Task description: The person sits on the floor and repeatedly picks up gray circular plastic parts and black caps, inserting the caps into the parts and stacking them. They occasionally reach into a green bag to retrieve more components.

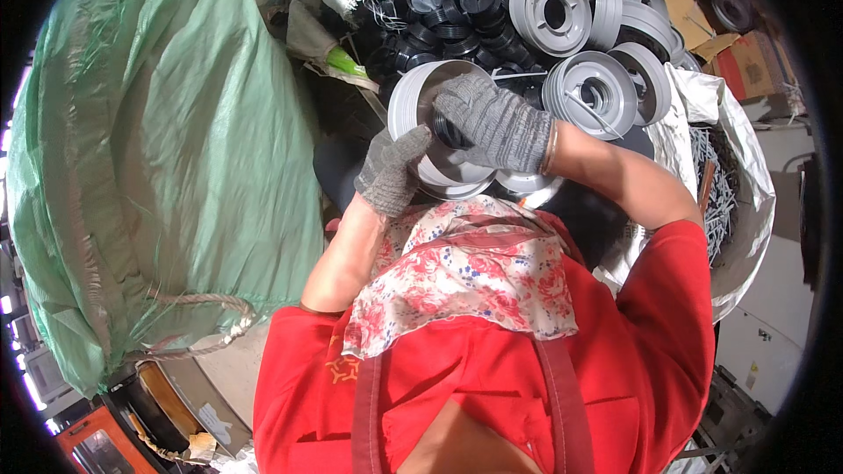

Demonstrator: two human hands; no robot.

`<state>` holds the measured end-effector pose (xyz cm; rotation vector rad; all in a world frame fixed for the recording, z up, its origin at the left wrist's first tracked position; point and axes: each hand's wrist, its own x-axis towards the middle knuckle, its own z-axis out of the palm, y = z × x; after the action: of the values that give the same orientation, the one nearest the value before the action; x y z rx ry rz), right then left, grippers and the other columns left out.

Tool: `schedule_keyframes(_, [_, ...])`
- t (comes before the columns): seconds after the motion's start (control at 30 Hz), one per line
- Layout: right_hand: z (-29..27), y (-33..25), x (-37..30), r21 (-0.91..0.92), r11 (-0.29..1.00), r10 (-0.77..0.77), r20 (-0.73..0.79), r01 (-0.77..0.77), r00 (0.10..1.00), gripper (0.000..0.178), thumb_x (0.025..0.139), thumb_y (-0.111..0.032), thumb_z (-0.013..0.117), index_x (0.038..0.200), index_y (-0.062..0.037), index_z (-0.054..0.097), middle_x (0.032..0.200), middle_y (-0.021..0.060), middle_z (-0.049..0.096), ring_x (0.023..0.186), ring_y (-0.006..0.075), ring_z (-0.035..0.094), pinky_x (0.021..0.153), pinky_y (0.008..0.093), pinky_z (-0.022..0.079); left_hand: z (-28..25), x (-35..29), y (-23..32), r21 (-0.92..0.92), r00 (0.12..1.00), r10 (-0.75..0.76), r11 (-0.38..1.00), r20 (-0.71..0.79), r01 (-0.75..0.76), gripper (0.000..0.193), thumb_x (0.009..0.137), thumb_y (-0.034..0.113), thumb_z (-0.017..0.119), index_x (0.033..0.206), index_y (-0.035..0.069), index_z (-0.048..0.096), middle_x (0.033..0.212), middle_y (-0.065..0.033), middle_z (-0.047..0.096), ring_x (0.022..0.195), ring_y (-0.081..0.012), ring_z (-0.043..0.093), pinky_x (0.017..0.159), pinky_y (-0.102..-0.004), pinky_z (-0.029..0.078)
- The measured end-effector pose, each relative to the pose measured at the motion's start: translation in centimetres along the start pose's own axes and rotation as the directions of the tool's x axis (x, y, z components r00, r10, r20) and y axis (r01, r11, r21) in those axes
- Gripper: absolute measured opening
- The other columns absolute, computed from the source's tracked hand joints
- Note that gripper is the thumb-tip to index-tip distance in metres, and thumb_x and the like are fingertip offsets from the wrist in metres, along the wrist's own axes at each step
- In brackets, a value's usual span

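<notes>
Both my hands wear grey knitted gloves and meet at a round grey plastic fitting [406, 105] with a ribbed outer wall, tilted above my lap. Its lower left rim is pinched by my left hand [391, 171], thumb on top. Inside the opening, the curled fingers of my right hand [496, 123] close on a black threaded cap [448, 132], mostly hidden by the glove. More grey fittings [455, 189] lie just below, against my floral apron [474, 272].
Ahead is a heap of black threaded caps [439, 4]. Several grey fittings [590, 92] stack to its right. A white sack [746, 272] at right holds thin grey plastic sticks [716, 193]. A big green woven sack [176, 158] fills the left side. Cardboard boxes [746, 66] stand far right.
</notes>
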<state>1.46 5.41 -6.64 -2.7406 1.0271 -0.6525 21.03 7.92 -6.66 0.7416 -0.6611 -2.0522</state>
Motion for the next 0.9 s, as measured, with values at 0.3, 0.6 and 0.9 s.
schedule_keyframes(0.3, [-1.6,-0.3,0.1,0.538,0.319,0.540,0.573,-0.780,0.617,0.057,0.077,-0.041,0.065,0.112,0.0022,0.052,0.085,0.0171,0.061,0.079,0.0272,0.064,0.071,0.0326,0.052,1.0,-0.4,-1.0,0.430,0.937,0.315,0.874,-0.152,-0.225,0.054,0.073,0.020,0.074,0.120,0.003,0.052,0.101,-0.0056,0.063,0.082,-0.0118,0.060,0.071,-0.0264,0.049])
schedule_keyframes(0.6, [2.0,3.5,-4.1,0.510,0.598,0.537,0.318,-0.618,0.782,0.028,0.082,-0.022,0.054,0.099,-0.0002,0.057,0.087,0.0171,0.061,0.079,0.0317,0.061,0.069,0.0390,0.050,-1.9,-2.5,-2.4,0.825,0.707,0.525,0.015,0.474,-0.565,0.080,0.063,0.027,0.081,0.130,0.003,0.046,0.120,-0.0170,0.057,0.112,-0.0269,0.055,0.098,-0.0402,0.040])
schedule_keyframes(0.9, [5.7,9.3,-8.7,-0.386,0.899,0.372,0.421,-0.208,0.827,0.018,0.073,-0.010,0.053,0.082,0.0001,0.065,0.074,0.0198,0.065,0.068,0.0352,0.065,0.060,0.0419,0.052,-3.6,-2.2,-4.2,0.723,0.778,-0.002,-0.369,0.628,-0.584,0.056,0.070,0.043,0.072,0.114,0.011,0.060,0.116,-0.0080,0.060,0.121,-0.0268,0.048,0.108,-0.0505,0.022])
